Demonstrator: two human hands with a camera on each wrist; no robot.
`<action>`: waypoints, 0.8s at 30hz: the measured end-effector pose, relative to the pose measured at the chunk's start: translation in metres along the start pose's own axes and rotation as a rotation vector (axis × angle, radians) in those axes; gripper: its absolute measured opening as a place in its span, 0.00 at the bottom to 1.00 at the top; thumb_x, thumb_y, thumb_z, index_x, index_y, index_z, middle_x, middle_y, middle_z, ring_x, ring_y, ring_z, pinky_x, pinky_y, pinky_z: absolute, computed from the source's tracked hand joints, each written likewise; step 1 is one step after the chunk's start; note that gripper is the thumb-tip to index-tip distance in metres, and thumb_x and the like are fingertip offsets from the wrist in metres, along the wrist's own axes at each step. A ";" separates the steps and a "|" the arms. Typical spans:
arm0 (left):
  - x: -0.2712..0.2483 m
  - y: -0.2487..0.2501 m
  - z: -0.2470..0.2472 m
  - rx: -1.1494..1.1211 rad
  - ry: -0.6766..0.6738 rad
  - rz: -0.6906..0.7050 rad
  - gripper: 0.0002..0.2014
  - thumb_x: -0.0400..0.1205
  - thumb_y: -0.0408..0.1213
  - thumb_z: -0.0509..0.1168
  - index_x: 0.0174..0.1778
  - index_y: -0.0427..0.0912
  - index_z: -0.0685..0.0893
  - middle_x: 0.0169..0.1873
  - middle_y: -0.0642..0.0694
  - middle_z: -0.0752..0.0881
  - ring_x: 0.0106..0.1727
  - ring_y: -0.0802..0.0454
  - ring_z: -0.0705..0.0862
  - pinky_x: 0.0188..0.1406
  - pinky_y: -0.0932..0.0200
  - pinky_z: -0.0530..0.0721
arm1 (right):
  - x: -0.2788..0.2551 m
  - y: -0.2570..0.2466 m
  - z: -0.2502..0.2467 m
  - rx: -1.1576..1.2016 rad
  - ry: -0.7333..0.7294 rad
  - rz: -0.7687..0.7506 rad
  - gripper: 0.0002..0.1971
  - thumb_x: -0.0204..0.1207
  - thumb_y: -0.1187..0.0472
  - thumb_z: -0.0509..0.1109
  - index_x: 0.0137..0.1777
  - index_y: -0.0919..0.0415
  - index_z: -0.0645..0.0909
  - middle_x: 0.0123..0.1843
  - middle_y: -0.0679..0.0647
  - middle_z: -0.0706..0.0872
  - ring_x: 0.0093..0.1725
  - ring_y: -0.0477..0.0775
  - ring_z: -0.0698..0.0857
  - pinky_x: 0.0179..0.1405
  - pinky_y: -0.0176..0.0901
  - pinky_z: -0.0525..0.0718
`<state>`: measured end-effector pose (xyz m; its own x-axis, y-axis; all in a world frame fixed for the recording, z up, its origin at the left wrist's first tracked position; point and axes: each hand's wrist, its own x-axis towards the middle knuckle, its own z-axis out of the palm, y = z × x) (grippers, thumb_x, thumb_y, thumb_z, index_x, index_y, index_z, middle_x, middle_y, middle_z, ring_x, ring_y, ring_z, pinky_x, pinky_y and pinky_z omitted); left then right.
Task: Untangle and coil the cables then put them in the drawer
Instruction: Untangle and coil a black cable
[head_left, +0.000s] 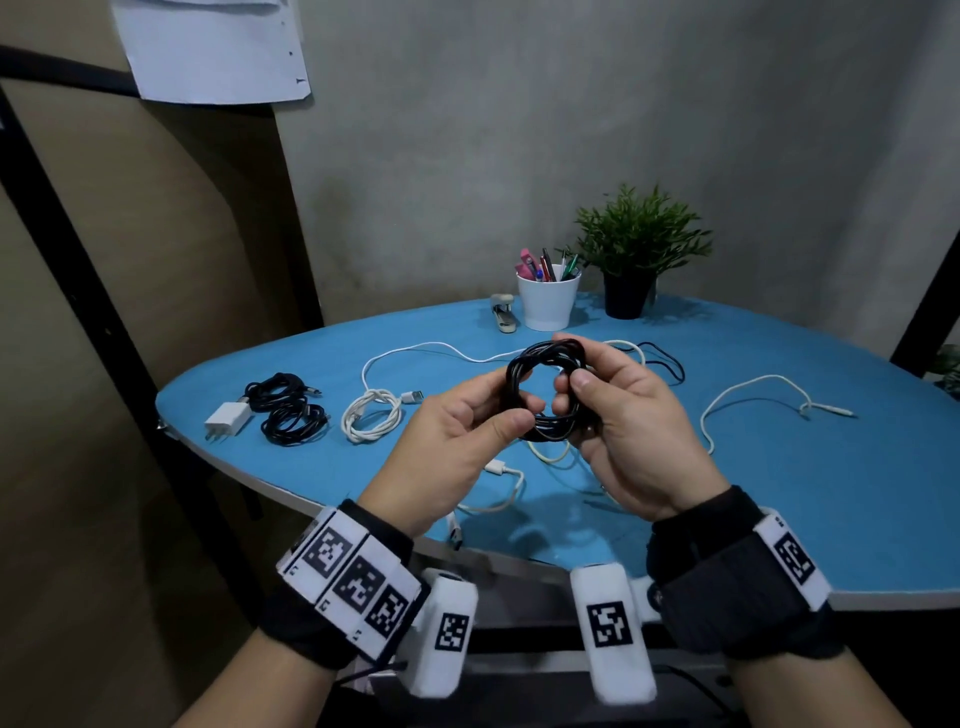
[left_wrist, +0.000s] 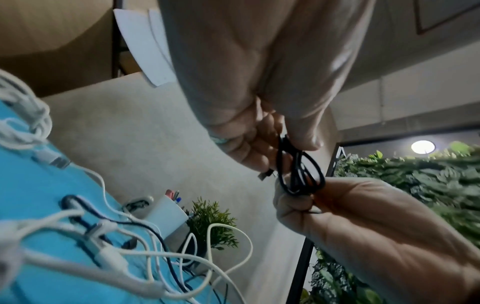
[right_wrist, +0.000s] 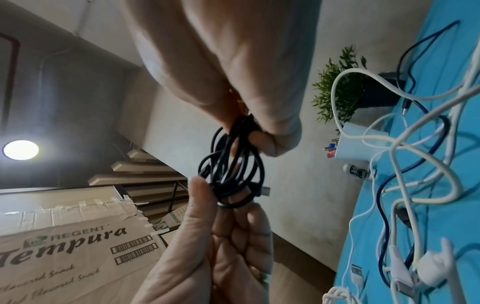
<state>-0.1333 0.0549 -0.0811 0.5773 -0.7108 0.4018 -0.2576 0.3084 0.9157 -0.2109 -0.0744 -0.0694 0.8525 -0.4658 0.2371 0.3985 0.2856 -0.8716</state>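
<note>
Both hands hold one black cable coil (head_left: 545, 395) up over the blue table (head_left: 779, 493). My left hand (head_left: 519, 413) pinches its near left side between thumb and fingers. My right hand (head_left: 571, 392) grips its right side, thumb on top. In the left wrist view the black cable coil (left_wrist: 298, 174) hangs from my left hand (left_wrist: 291, 152), with a metal plug sticking out. In the right wrist view the black cable coil (right_wrist: 233, 168) sits between my right hand (right_wrist: 249, 131) above and the left hand (right_wrist: 221, 236) below. Loose white cables (head_left: 753, 400) and a loose black cable (head_left: 665, 364) lie tangled on the table.
At the table's left lie two black coils (head_left: 291, 410), a white charger (head_left: 228, 418) and a white coil (head_left: 371, 415). A stapler (head_left: 504, 314), a white pen cup (head_left: 548, 301) and a potted plant (head_left: 631, 260) stand at the back. Another white cable (head_left: 498, 478) trails off the front edge.
</note>
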 end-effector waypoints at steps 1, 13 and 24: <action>0.000 0.001 0.000 0.005 -0.008 0.013 0.17 0.79 0.22 0.62 0.58 0.46 0.82 0.44 0.45 0.86 0.48 0.58 0.85 0.52 0.65 0.83 | -0.001 0.000 0.000 0.013 -0.008 0.010 0.17 0.83 0.74 0.52 0.58 0.59 0.80 0.33 0.52 0.79 0.29 0.44 0.76 0.34 0.33 0.79; 0.002 0.000 -0.009 0.166 -0.044 -0.020 0.12 0.78 0.34 0.67 0.55 0.53 0.83 0.37 0.58 0.86 0.39 0.63 0.82 0.39 0.68 0.79 | -0.001 -0.005 -0.002 0.057 -0.087 0.043 0.14 0.83 0.72 0.52 0.62 0.64 0.76 0.33 0.53 0.76 0.29 0.45 0.73 0.31 0.30 0.77; 0.002 -0.011 0.004 0.109 0.162 -0.112 0.09 0.83 0.34 0.61 0.44 0.40 0.87 0.18 0.52 0.80 0.20 0.58 0.70 0.26 0.70 0.73 | -0.002 -0.008 -0.002 0.089 -0.179 -0.005 0.18 0.82 0.74 0.52 0.64 0.59 0.77 0.47 0.55 0.83 0.38 0.45 0.84 0.40 0.38 0.86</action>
<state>-0.1326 0.0481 -0.0902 0.7215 -0.6237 0.3009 -0.2615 0.1569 0.9524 -0.2167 -0.0770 -0.0642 0.8938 -0.3130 0.3213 0.4247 0.3600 -0.8307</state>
